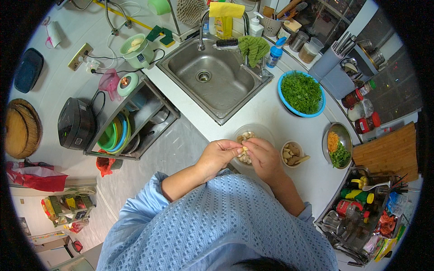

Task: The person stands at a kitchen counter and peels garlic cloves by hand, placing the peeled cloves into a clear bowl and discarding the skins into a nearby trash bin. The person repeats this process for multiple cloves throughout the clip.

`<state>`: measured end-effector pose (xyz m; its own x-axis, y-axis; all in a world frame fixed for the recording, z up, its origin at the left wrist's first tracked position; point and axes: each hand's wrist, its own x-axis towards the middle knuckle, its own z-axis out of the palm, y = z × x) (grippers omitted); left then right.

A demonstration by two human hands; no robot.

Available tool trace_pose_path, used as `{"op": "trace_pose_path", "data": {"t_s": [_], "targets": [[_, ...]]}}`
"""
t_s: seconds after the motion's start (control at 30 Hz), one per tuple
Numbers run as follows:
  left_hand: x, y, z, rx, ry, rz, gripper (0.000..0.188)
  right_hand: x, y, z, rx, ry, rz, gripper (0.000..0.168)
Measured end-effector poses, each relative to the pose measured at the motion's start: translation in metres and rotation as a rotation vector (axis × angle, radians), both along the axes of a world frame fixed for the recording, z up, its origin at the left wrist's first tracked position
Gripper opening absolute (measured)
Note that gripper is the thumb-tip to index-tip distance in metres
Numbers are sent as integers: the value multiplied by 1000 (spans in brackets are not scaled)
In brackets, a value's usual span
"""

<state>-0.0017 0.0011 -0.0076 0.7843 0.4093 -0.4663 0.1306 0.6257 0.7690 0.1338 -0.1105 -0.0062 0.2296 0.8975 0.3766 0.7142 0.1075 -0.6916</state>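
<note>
Over a clear round bowl (267,130) on the white counter, my left hand (220,154) and my right hand (263,156) meet at the fingertips. Both pinch a small pale garlic clove (244,148) between them. Garlic cloves (245,135) lie in the bowl below, partly hidden by my fingers. Just right of my right hand, a small white bowl (284,145) holds pieces that look like ginger (292,153), one of them sticking out over its rim.
A steel sink (217,78) lies ahead. Chopped greens fill a blue basket (280,88). Farther right are a metal bowl (326,135) with orange shreds and herbs, a wooden cutting board (390,149) and a rack of bottles (356,206). A shelf unit (135,127) with bowls stands left.
</note>
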Motion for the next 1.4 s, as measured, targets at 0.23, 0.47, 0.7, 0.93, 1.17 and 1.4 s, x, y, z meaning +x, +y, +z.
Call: {"op": "trace_pose_path", "data": {"t_s": [0.23,0.47,0.7,0.93,1.17,1.4], "targets": [[-4,0,-7,4,31,-3,10,-2,4,2,-6,-133,18,22],[-4,-4,-5,37,64,57,5,-8,5,0,-13,-241,32,22],[-4,-6,0,-68,-52,73,3,-12,4,-14,-6,501,-77,20],[-9,-1,-4,-255,-253,11,8,-7,1,-19,-61,1410,-31,19],[-11,3,-11,-361,-404,-47,13,-6,-1,-15,-114,1477,37,23],[-6,-3,-4,-96,-144,13,19,-10,0,-12,-79,1407,-7,22]]}}
